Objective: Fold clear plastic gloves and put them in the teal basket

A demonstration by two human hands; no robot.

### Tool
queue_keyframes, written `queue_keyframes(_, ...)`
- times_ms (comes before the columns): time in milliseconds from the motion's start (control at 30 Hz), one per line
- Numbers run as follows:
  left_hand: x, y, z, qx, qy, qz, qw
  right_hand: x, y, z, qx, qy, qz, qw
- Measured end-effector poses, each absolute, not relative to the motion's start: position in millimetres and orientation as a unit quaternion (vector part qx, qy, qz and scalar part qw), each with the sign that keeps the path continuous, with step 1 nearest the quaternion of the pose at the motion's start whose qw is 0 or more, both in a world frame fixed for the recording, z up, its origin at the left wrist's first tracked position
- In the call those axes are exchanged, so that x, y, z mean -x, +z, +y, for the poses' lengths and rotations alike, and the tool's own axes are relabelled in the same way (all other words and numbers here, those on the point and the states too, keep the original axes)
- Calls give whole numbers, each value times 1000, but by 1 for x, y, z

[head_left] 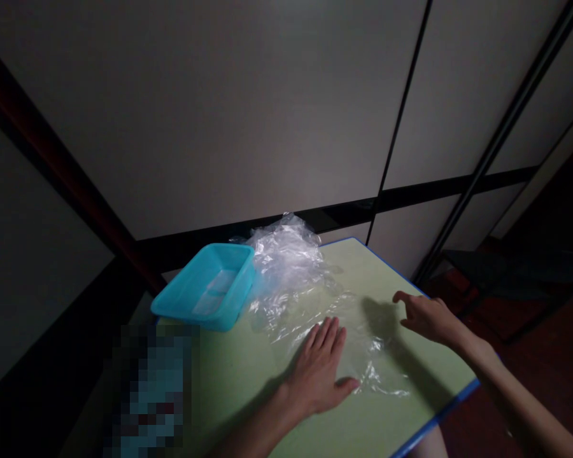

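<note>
My left hand [318,372] lies flat with its fingers stretched out, pressing on a thin clear plastic bag [377,366] spread over the table. To the right, my right hand [427,316] hovers above the table and casts a shadow on it. Its index finger and thumb are apart, the other fingers look curled, and nothing shows between them. Beyond my left hand sits a crumpled heap of clear plastic bags [286,254] at the table's far edge. The spread bag's far border is hard to tell from the heap.
A turquoise plastic basket [241,286] with pale flat pieces inside stands at the table's far left. The pale green table [353,429] has a blue edge. Large cabinet doors [258,114] rise behind it. A dark chair-like shape [510,270] is at the right.
</note>
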State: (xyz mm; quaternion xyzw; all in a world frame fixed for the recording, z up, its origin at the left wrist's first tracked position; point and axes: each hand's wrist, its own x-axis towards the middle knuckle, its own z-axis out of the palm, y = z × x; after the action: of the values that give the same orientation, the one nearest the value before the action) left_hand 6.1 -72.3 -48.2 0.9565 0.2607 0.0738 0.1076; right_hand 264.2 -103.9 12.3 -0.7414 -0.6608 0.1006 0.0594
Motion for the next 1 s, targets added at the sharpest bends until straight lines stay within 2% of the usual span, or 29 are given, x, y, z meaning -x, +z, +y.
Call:
queue_keyframes(100,-8,-46,-76,-958,74,254,111,-240,5,-111,702,26,-690,174)
queue_keyframes(200,-10,-47,-79,-955,79,262,111,-205,-10,-116,626,49,-741,236)
queue_keyframes(433,-6,-54,-79,-944,82,302,107,-190,-55,-116,605,28,-783,141)
queue_keyframes(1000,27,-42,-84,-936,52,321,132,-242,-78,-124,656,5,-745,117)
